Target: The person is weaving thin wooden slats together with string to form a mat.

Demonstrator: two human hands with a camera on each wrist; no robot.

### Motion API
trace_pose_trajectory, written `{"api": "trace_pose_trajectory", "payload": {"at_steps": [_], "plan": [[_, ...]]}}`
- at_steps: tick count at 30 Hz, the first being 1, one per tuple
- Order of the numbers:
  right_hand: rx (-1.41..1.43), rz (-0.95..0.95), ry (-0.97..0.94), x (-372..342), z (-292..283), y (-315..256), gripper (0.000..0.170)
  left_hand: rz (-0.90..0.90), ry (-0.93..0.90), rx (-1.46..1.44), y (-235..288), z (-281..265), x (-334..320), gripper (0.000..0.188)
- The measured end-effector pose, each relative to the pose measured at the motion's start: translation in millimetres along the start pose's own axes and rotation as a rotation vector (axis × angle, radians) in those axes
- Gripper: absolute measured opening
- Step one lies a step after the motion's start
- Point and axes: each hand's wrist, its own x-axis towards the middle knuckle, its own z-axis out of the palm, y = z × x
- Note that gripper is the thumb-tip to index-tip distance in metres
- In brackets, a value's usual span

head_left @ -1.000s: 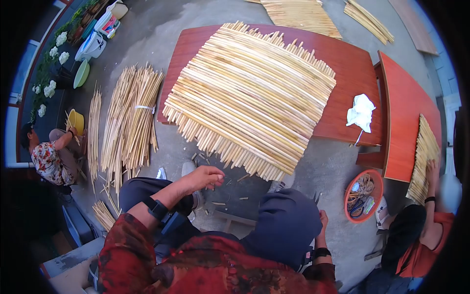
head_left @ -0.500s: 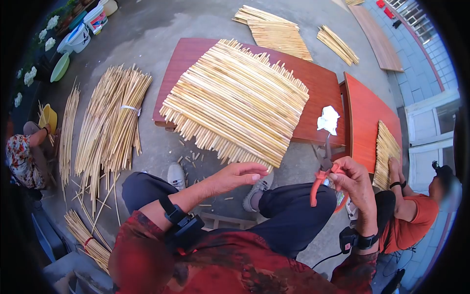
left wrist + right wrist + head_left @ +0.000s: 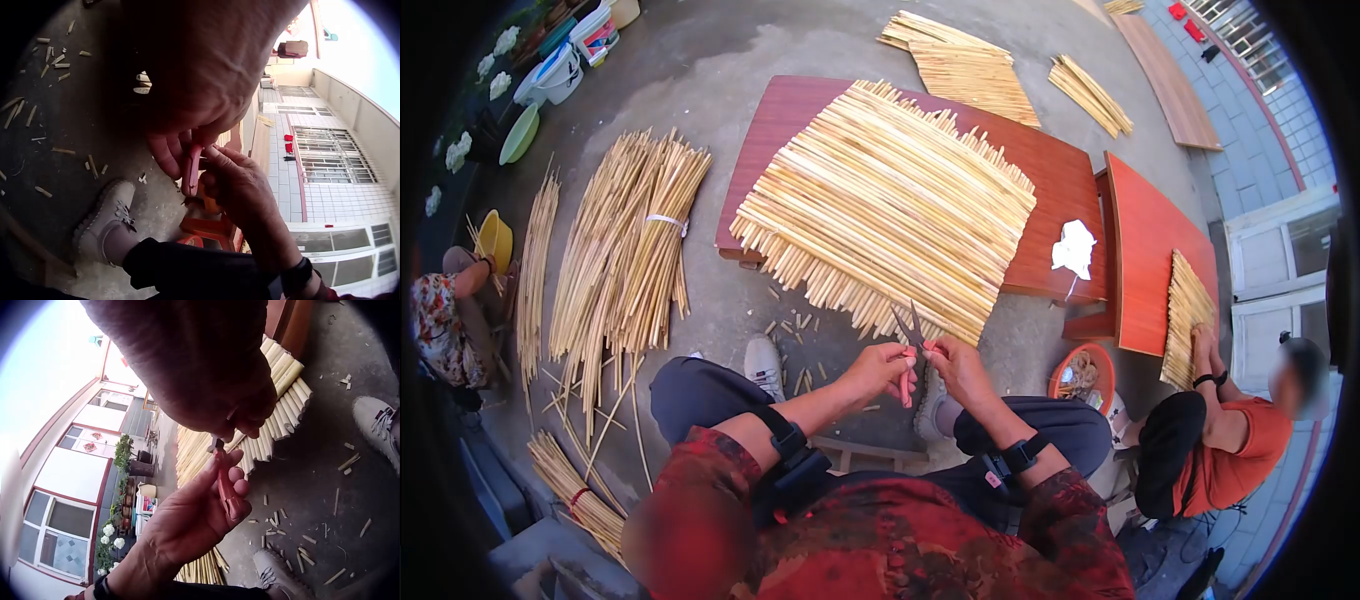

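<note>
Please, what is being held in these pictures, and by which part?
The left hand holds the red-handled cutters by the handles; the right hand is close to the metal part, its hold unclear.

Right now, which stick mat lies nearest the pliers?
The large mat on the maroon table; other mats, on the orange table and ground, lie farther.

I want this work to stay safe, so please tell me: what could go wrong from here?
The right hand is close to the open blades of the red-handled shears, so a slip might nick it. The tips seem near the layer of sticks and could perhaps snag one. Offcuts lie loose near the shoes, so stepping on them might upset the person's balance.
</note>
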Motion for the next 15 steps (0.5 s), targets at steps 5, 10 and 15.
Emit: {"api": "trace_pose_trajectory", "payload": {"at_steps": [5, 10, 15], "plan": [[-0.089, -0.087, 0.042, 12, 17, 2, 0.018, -0.019, 0.081, -0.068, -11, -12, 13, 0.018], [-0.165, -0.038, 0.107, 15, 23, -4, 0.021, -0.038, 0.077, -0.088, -5, -19, 25, 0.018], [-0.370, -0.115, 0.100, 17, 27, -7, 0.032, -0.023, 0.092, -0.043, 0, -17, 31, 0.019]]}}
